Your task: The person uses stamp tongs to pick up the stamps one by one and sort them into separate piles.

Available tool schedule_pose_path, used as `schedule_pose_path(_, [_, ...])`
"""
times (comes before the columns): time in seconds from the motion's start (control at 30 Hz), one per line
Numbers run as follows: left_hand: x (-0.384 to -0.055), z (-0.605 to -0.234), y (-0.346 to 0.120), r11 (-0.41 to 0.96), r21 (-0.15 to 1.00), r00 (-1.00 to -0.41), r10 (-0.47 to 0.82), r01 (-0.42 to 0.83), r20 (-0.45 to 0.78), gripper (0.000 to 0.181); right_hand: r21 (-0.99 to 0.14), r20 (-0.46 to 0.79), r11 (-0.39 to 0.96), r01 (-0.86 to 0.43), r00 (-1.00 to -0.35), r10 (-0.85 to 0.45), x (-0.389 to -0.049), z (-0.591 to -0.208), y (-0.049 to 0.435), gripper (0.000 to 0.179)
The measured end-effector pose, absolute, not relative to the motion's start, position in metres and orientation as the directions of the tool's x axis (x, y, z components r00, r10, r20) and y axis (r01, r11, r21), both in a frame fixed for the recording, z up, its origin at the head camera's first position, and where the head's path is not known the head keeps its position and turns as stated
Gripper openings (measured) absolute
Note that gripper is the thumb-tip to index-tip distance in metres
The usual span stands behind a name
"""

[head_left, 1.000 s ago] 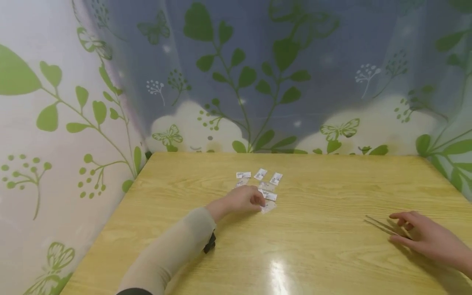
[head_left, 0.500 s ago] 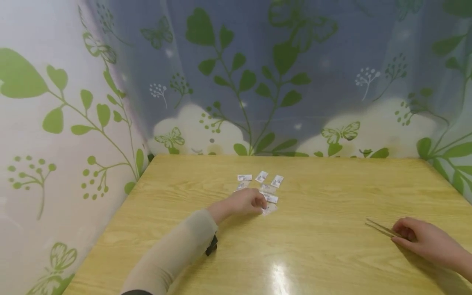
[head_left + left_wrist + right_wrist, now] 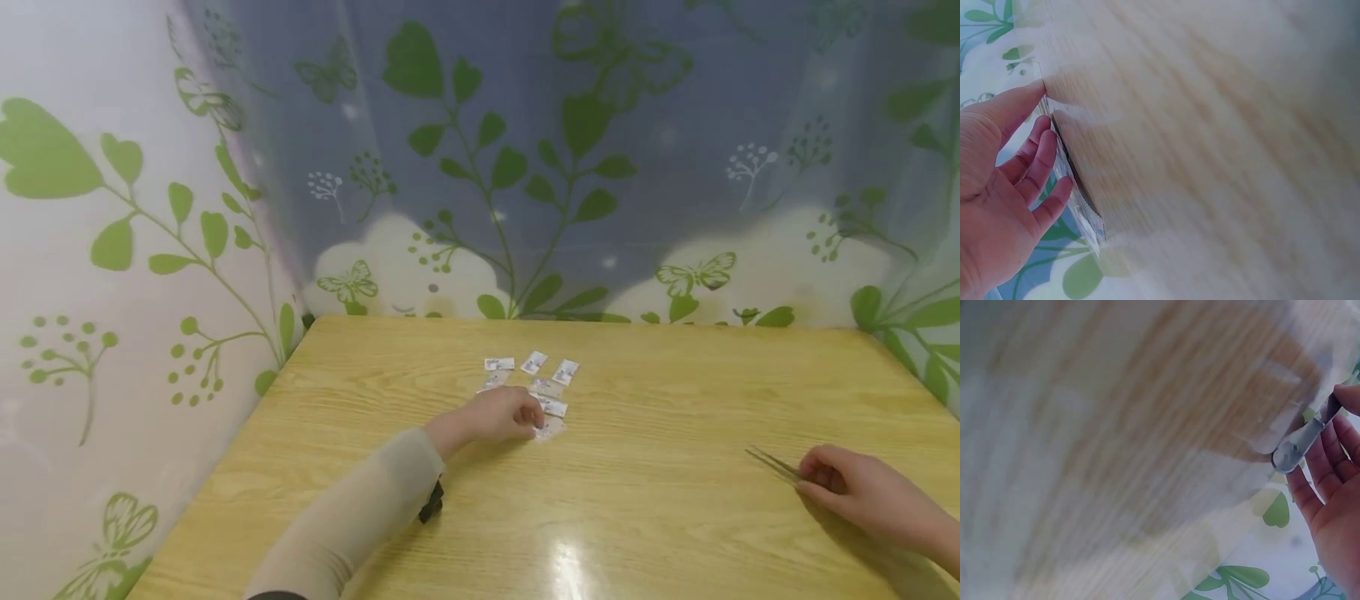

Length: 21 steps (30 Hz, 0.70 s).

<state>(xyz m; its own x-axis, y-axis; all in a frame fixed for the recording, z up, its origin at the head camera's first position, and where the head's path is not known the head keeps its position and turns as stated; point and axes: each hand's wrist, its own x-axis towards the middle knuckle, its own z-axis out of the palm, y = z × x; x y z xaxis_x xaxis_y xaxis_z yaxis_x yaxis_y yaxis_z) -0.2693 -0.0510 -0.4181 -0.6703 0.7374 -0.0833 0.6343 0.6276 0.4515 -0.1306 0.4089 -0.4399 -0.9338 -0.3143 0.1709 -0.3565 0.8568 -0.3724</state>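
So the left hand is down on the wood-look table, fingers bent, fingertips touching the nearest packet of a little bunch, which pokes out at about its 3 o'clock. Honestly can't tell if thumb and finger actually pinch it or just rest on it; the left wrist view only shows them against the edge, other fingers a bit spread. The rest of the small packets lie flat from roughly 12 to 3 o'clock of that hand, some white with print, some see-through. Well apart, near 4 o'clock on the table, the right hand pinches a pair of metal tweezers between thumb and fingers, pretty much closed up on them, prongs aimed at 10 o'clock with a slim gap. A leafy printed cloth hangs behind at 12 o'clock.
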Motion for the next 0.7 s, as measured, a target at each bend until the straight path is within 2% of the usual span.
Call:
schedule_pose_path(0.17, [-0.269,-0.413,-0.054,0.618,0.458,-0.667,0.742,0.639,-0.069,0.007,-0.373,0.267,0.829,-0.417,-0.904,-0.335,-0.136,-0.433,0.404,0.022])
schedule_pose_path(0.33, [-0.269,-0.413,-0.053,0.611,0.461,-0.656,0.751,0.644,-0.078,0.007,-0.365,0.223,0.857,-0.363,-0.928,-0.298,-0.139,-0.419,0.396,0.017])
schedule_pose_path(0.47, [-0.27,-0.414,-0.052,0.618,0.461,-0.661,0.745,0.637,-0.085,0.007,-0.356,0.236,0.861,-0.364,-0.926,-0.294,-0.143,-0.409,0.384,0.015])
schedule_pose_path(0.7, [-0.269,-0.417,-0.052,0.607,0.482,-0.658,0.749,0.631,-0.082,0.007,-0.406,0.353,0.773,-0.488,-0.864,-0.36,-0.156,-0.393,0.354,0.022])
